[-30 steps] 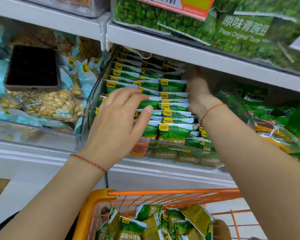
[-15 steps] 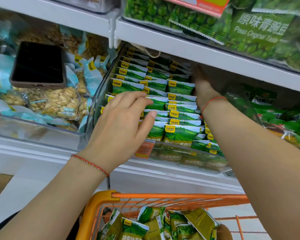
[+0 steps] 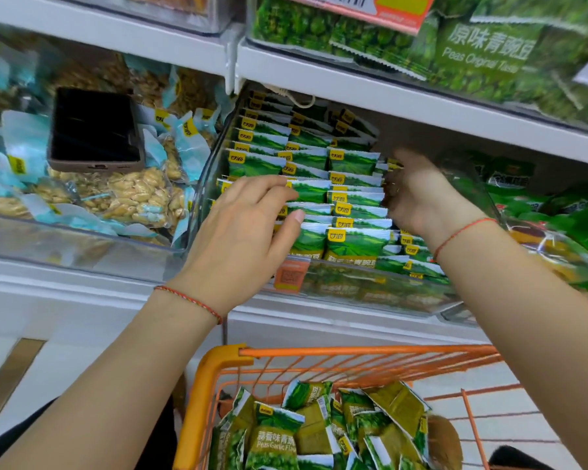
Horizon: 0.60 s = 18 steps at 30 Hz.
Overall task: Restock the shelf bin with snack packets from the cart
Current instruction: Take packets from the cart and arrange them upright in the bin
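Hands rest on binned snack packets

A dark phone in a brown case lies flat, screen up, on a heap of clear and pale-blue nut packs, up and to the left of the left hand. Those packs fill a clear tub on the same shelf level. Above both hands, on the next shelf, sit big green pea bags printed "Peas Original Taste", with an orange price tag in front. Right of the right hand lie more green packs, blurred. A red cord bracelet circles each wrist.
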Motion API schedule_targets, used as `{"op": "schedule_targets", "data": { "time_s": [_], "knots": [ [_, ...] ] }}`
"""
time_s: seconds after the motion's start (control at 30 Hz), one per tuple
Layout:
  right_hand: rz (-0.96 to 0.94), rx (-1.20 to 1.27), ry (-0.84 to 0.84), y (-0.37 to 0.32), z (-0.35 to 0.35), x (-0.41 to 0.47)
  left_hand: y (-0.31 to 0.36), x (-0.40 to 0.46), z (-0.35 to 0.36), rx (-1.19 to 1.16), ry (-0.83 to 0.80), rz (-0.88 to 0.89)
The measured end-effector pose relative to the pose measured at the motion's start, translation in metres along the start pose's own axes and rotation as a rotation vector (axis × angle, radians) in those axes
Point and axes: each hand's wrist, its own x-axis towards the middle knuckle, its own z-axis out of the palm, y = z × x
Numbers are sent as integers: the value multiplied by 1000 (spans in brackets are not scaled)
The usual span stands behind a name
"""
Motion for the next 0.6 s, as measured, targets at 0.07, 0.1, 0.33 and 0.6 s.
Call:
{"op": "schedule_targets", "data": {
  "time_s": [0.07, 0.1, 0.33, 0.6],
  "knots": [
    [47, -59, -59, 8, 6, -10, 2, -2, 2, 19, -9, 4],
    [65, -101, -29, 9, 11, -13, 3, -2, 2, 29, -11, 4],
    [31, -220, 64, -17, 27, -22, 3, -3, 3, 46, 13, 31],
    [38, -261, 72, -14, 32, -37, 2, 1, 3, 33, 11, 28]
  ]
}}
